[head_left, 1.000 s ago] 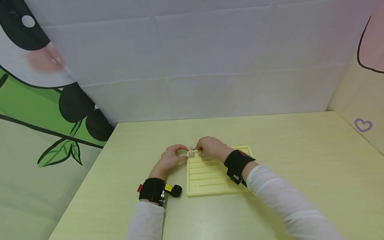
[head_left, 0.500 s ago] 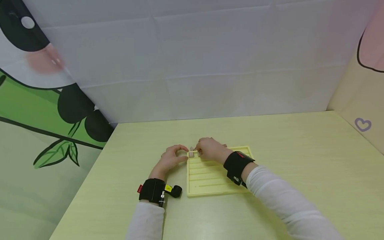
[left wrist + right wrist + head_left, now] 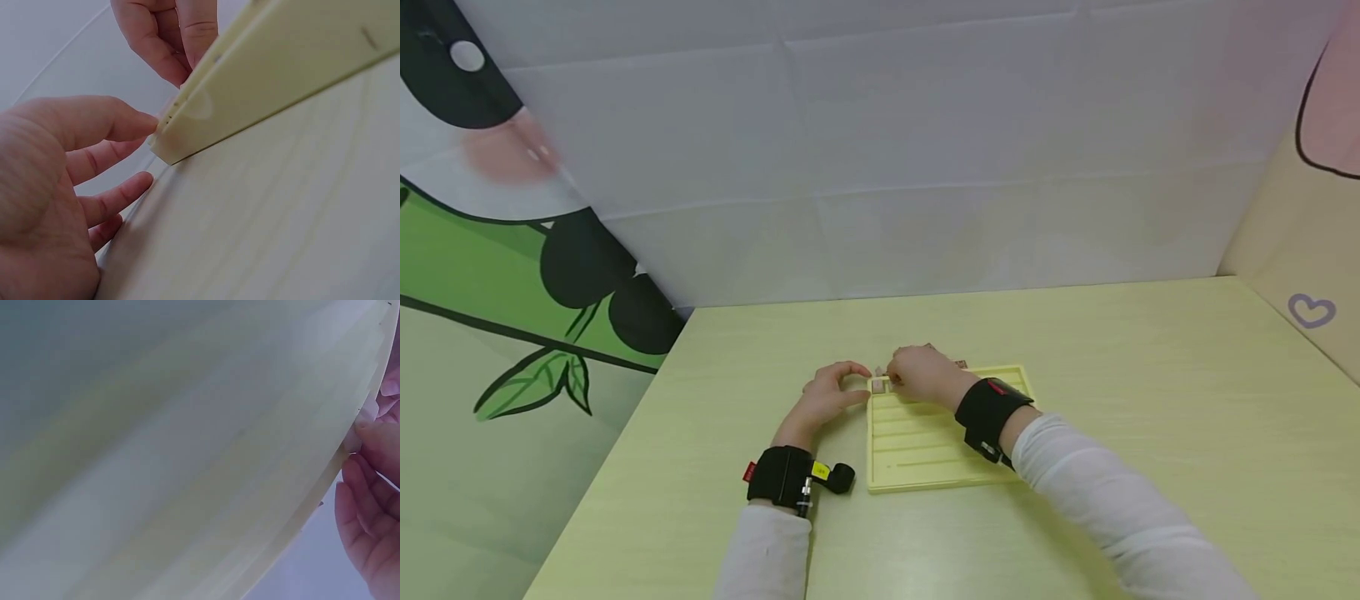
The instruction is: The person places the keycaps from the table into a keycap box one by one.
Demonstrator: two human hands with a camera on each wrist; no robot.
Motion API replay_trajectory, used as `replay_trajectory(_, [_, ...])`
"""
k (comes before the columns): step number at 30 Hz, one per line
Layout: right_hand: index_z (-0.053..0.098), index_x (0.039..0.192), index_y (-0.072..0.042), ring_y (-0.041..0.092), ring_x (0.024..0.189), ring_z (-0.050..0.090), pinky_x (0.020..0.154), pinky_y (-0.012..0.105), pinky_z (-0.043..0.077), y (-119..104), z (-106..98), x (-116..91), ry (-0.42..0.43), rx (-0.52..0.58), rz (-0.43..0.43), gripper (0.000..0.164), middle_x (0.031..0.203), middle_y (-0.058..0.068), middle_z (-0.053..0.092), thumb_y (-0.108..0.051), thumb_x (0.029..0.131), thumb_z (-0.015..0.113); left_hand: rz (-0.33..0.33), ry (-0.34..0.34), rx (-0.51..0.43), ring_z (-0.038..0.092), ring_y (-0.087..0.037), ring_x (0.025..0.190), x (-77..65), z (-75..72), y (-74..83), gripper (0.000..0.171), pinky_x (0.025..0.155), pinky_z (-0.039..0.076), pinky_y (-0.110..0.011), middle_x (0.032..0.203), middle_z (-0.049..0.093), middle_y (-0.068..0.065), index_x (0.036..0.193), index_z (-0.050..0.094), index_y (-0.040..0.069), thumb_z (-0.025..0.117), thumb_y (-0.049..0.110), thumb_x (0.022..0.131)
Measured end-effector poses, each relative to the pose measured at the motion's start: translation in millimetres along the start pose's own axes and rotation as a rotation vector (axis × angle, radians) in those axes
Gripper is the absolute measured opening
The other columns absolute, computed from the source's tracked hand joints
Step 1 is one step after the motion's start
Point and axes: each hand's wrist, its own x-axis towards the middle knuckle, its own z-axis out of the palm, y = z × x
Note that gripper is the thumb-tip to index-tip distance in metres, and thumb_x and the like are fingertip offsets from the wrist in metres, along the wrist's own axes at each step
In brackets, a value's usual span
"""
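A pale yellow tray (image 3: 925, 450) with raised ridges in rows lies on the table. My left hand (image 3: 823, 400) holds its far left corner, thumb on the near side and index finger beyond. A small pinkish block (image 3: 877, 387) sits in the tray's top row at that corner. Just right of it, my right hand (image 3: 925, 372) bends down over the far edge with curled fingers. The fingertips are mostly hidden in the head view. In the right wrist view, a small pale block (image 3: 369, 411) shows at the tray's edge between fingers.
More small blocks (image 3: 961, 364) lie behind the tray's far edge, partly hidden by the right hand. The light wooden table (image 3: 1150, 375) ends at a white back wall (image 3: 925, 242). A printed side panel (image 3: 535, 483) stands at the left.
My right hand has shifted slightly left along the tray's top row, showing more of the blocks behind the far edge. The left hand and tray stay put.
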Motion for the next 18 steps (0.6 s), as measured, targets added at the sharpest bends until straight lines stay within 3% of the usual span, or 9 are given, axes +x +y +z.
replay_trajectory(3, [0.067, 0.076, -0.009, 0.011, 0.063, 0.039, 0.059, 0.028, 0.036, -2.6, -0.8, -0.2, 0.011, -0.058, -0.016, 0.012, 0.071, 0.000, 0.051, -0.009, 0.087, 0.064, 0.004, 0.002, 0.006, 0.031, -0.036, 0.137, 0.8, -0.1, -0.6, 0.027, 0.108, 0.003, -0.066, 0.140, 0.049, -0.010, 0.107, 0.065, 0.017, 0.070, 0.020, 0.081])
replay_trajectory(10, [0.069, 0.076, -0.010, 0.012, 0.061, 0.047, 0.060, 0.037, 0.050, -6.2, -0.9, -0.1, 0.052, -0.129, 0.004, 0.011, 0.071, 0.001, 0.056, -0.014, 0.086, 0.067, 0.003, 0.004, 0.020, 0.031, -0.037, 0.137, 0.4, -0.4, 1.6, 0.027, 0.108, 0.004, -0.066, 0.139, 0.050, -0.010, 0.107, 0.065, 0.017, 0.070, 0.021, 0.081])
replay_trajectory(18, [0.068, 0.075, -0.011, 0.011, 0.059, 0.045, 0.059, 0.035, 0.050, -5.3, 1.9, 1.5, 0.048, -0.137, 0.010, 0.013, 0.071, 0.001, 0.055, -0.016, 0.087, 0.067, 0.008, -0.001, 0.019, 0.033, -0.035, 0.136, 0.4, -0.1, 0.8, 0.026, 0.108, 0.005, -0.065, 0.138, 0.051, -0.010, 0.106, 0.065, 0.016, 0.069, 0.020, 0.082])
